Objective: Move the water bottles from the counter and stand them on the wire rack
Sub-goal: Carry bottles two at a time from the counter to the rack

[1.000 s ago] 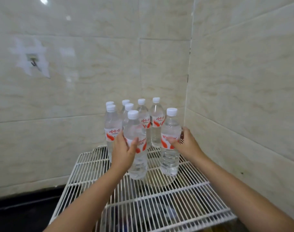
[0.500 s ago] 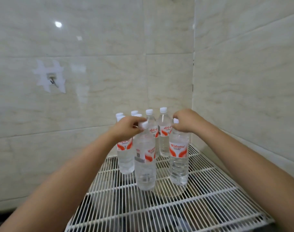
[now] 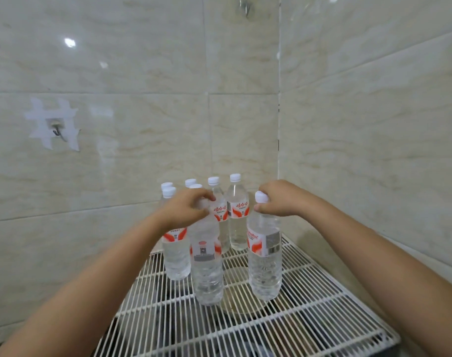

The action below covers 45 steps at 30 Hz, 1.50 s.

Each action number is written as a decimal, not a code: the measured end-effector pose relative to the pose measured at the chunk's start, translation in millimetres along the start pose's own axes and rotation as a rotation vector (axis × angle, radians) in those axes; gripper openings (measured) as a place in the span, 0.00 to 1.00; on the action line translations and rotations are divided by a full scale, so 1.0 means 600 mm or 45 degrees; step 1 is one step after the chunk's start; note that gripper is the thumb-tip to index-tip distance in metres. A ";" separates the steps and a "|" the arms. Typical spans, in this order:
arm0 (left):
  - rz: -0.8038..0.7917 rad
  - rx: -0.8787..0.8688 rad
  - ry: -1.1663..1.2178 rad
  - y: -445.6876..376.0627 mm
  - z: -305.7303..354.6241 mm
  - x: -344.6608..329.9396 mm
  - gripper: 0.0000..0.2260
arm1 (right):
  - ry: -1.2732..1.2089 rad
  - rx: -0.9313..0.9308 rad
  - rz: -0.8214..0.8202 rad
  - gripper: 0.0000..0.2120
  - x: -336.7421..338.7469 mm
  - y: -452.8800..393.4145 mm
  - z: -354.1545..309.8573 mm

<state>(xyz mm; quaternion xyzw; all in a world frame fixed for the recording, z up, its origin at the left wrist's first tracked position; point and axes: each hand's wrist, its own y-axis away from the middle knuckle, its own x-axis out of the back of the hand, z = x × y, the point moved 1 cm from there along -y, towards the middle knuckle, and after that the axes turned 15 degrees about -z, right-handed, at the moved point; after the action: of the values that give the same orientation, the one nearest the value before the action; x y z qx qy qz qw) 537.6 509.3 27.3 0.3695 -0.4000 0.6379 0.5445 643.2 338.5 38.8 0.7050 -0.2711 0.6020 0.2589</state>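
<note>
Several clear water bottles with white caps and red-and-white labels stand upright on a white wire rack (image 3: 310, 320) in the tiled corner. My left hand (image 3: 185, 208) grips the cap and neck of the front middle bottle (image 3: 207, 271), hiding its cap. My right hand (image 3: 279, 200) pinches the neck of the front right bottle (image 3: 265, 264) just under its visible cap. Both bottles rest with their bases on the wires. Behind them stand a bottle at the left (image 3: 176, 253) and more bottles at the back (image 3: 236, 222).
Tiled walls (image 3: 374, 150) close in behind and on the right of the rack. A small hook (image 3: 56, 131) with white tape sticks to the left wall. The rack's front and right wires carry no bottles. A dark surface lies under the rack.
Both hands climbed from the bottles' labels to their necks and caps. The view tilted upward and drew closer; the two front bottles stay upright on the rack.
</note>
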 end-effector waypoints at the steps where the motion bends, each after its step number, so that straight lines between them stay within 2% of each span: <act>1: -0.036 -0.025 0.012 0.004 -0.003 0.002 0.16 | -0.044 0.053 -0.016 0.07 0.002 0.003 0.002; 4: 0.024 -0.027 -0.075 0.008 -0.005 0.005 0.18 | -0.146 0.096 0.003 0.18 0.005 0.017 0.003; 8: 0.334 0.172 -0.211 0.001 0.008 -0.014 0.18 | -0.006 -0.006 0.210 0.12 0.000 0.010 -0.002; 11: 0.447 0.281 -0.262 -0.005 0.015 -0.031 0.18 | 0.049 -0.099 0.275 0.20 -0.009 0.004 -0.011; 14: 0.407 0.283 -0.337 -0.008 0.012 -0.029 0.18 | 0.135 -0.081 0.269 0.19 -0.007 0.009 -0.012; 17: 0.194 0.228 -0.390 -0.002 0.005 -0.019 0.19 | 0.098 0.125 0.041 0.18 -0.001 0.013 -0.003; 19: 0.070 0.166 -0.318 0.005 0.005 -0.012 0.19 | 0.099 0.201 -0.037 0.21 0.000 0.019 0.000; 29: 0.143 0.090 -0.121 -0.034 0.050 -0.022 0.18 | -0.135 0.110 0.190 0.21 0.009 -0.001 0.011; 37: 0.170 0.215 -0.012 -0.114 0.039 -0.032 0.11 | -0.231 0.050 0.355 0.19 -0.010 -0.085 0.026; 40: 0.161 0.236 -0.061 -0.142 0.031 -0.028 0.15 | -0.243 0.052 0.379 0.17 -0.009 -0.116 0.030; 45: 0.131 0.263 -0.152 -0.169 0.013 -0.022 0.15 | -0.282 0.123 0.384 0.18 -0.004 -0.158 0.023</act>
<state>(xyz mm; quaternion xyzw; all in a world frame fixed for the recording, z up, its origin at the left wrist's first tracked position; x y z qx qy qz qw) 639.9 505.5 29.7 0.4400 -0.3822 0.6797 0.4453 718.7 397.2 30.8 0.7298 -0.3714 0.5652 0.1002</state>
